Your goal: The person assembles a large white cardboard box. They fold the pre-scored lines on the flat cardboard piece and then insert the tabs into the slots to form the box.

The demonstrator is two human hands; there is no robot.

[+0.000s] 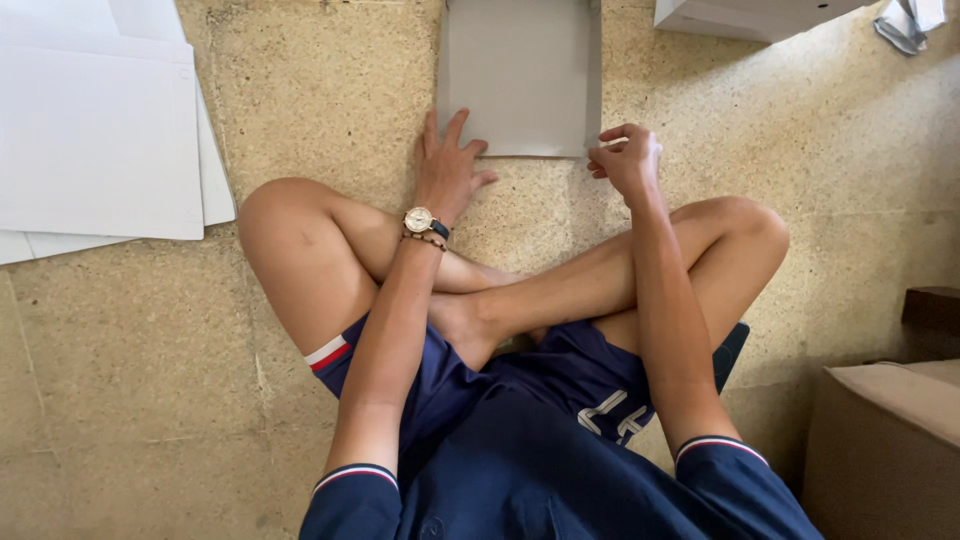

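White sheets (100,130), white box (750,15), brown box (890,440), speckled floor (130,380)

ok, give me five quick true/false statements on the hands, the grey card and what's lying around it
1. The left hand lies flat on the near edge of the grey cardboard sheet. True.
2. The right hand is lifted high, well away from the sheet. False: it pinches the sheet's near right corner.
3. A wristwatch sits on the left wrist. True.
4. The stack of white sheets lies on the person's right side. False: it lies on their left.
5. The person sits cross-legged on a speckled floor. True.
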